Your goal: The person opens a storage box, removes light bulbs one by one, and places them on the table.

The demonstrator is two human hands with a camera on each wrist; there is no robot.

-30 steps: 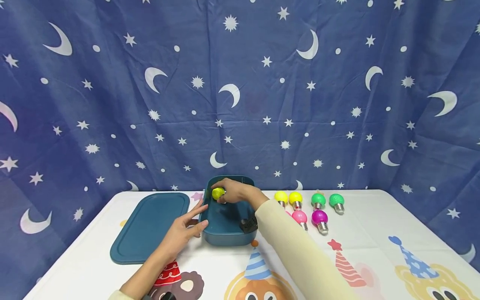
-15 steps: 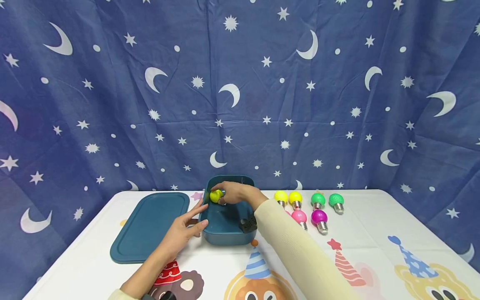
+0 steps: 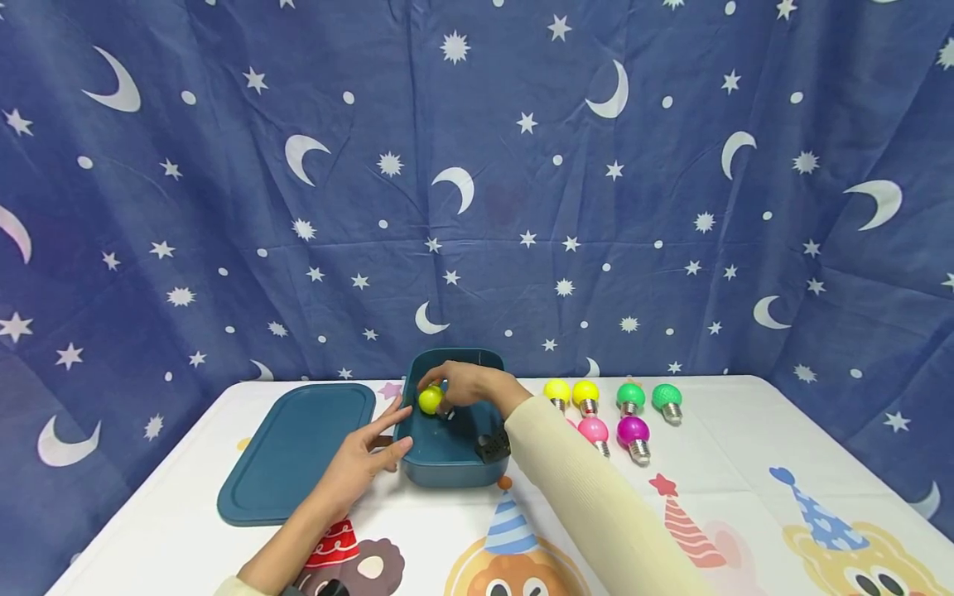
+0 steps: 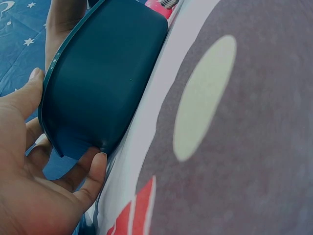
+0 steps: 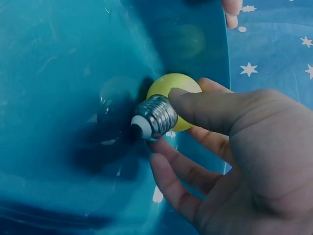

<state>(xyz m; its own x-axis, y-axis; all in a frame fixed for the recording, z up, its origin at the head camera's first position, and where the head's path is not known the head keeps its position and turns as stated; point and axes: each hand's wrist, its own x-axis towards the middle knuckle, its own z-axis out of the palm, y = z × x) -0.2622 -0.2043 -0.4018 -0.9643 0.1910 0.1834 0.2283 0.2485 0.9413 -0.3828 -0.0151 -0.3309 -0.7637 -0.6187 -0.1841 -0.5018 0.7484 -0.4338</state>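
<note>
In the head view, a yellow light bulb (image 3: 430, 401) is inside the dark teal box (image 3: 450, 475), near its left wall. My right hand (image 3: 465, 385) reaches into the box and holds this bulb. Close up in the right wrist view, the thumb lies where the yellow globe (image 5: 168, 85) meets the silver screw base (image 5: 159, 117), with fingers behind and below. My left hand (image 3: 361, 463) is at the box's left side, fingers spread, fingertips at the rim. The left wrist view shows its thumb by the rim and lower fingers against the outer wall (image 4: 98, 73).
A flat teal lid (image 3: 298, 455) lies left of the box. To the right are two yellow bulbs (image 3: 585, 391), two green bulbs (image 3: 630, 396), pink bulbs (image 3: 594, 430) partly behind the sleeve, and a purple bulb (image 3: 633, 431). A star-patterned curtain (image 3: 477, 207) hangs behind the table.
The yellow bulb has shifted slightly toward the near side of the box, and its base has turned in my right fingers. My left hand stays at the box's side.
</note>
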